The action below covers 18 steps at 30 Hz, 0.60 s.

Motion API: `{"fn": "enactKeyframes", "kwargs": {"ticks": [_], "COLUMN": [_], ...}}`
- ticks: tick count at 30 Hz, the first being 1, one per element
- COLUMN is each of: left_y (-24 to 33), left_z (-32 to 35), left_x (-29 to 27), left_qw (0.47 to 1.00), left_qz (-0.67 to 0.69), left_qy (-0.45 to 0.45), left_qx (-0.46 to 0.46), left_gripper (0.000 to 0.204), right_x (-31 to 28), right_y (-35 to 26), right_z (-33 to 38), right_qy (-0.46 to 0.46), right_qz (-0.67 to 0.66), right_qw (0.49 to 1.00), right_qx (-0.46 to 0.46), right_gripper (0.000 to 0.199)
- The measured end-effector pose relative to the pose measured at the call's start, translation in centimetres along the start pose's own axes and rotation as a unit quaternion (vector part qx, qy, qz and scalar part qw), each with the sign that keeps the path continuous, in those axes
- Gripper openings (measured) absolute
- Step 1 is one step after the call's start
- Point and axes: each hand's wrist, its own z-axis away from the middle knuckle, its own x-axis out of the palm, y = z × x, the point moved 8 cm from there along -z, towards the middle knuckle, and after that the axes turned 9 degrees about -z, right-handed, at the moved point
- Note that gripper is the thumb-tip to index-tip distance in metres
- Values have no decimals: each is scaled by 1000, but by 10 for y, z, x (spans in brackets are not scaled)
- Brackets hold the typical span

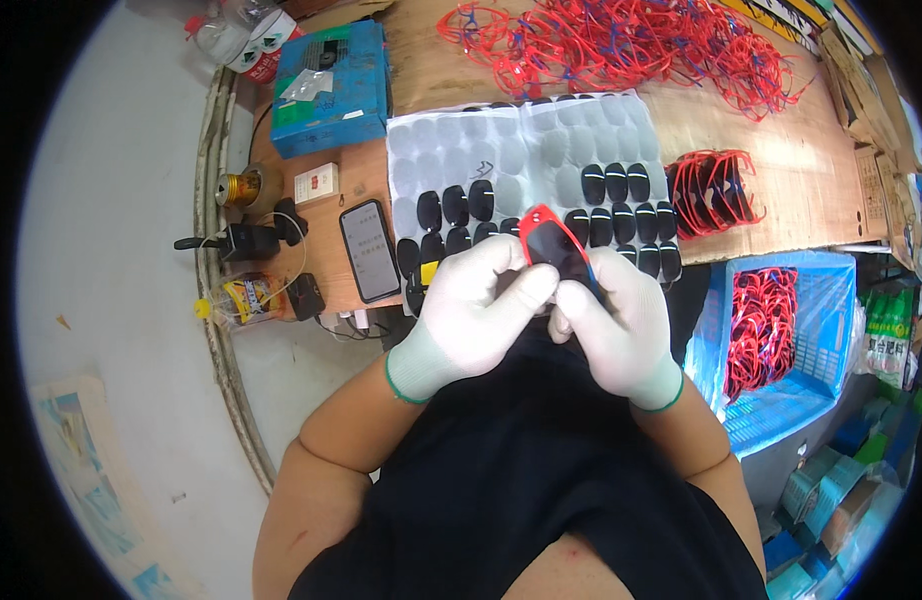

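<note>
My left hand [469,318] and my right hand [623,328], both in white knit gloves with green cuffs, hold a pair of red-framed sunglasses [555,244] between them. One dark lens shows in the frame, tilted upward. My thumbs press at its near edge; the rest of the frame is hidden behind my fingers. Just beyond my hands lies a white lens tray [461,143] with rounded pockets. Several dark lenses [615,184] sit in its nearer rows, many with a pale stripe. A small yellow piece [429,272] lies beside my left hand.
Red frames [631,45] are heaped at the back; a row of red sunglasses [714,193] stands right of the tray. A blue crate [831,300] holds more at right. On the left are a phone [370,250], a blue box [331,85], a charger [249,242] and a bottle [246,300].
</note>
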Motion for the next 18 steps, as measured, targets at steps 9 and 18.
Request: {"fn": "enactKeyframes", "kwargs": {"ticks": [9, 18], "left_y": [16, 29], "left_z": [-4, -5], "left_x": [-3, -6], "left_qw": [994, 955], "left_qz": [-91, -238], "left_qy": [22, 17], "left_qx": [54, 176], "left_gripper": [17, 15], "right_x": [-2, -2], "right_y": [21, 23], "right_z": [0, 0], "right_qy": [-9, -21], "right_qz": [-185, -199], "right_qw": [979, 977], "right_qx": [90, 68], "right_gripper": [13, 27]}}
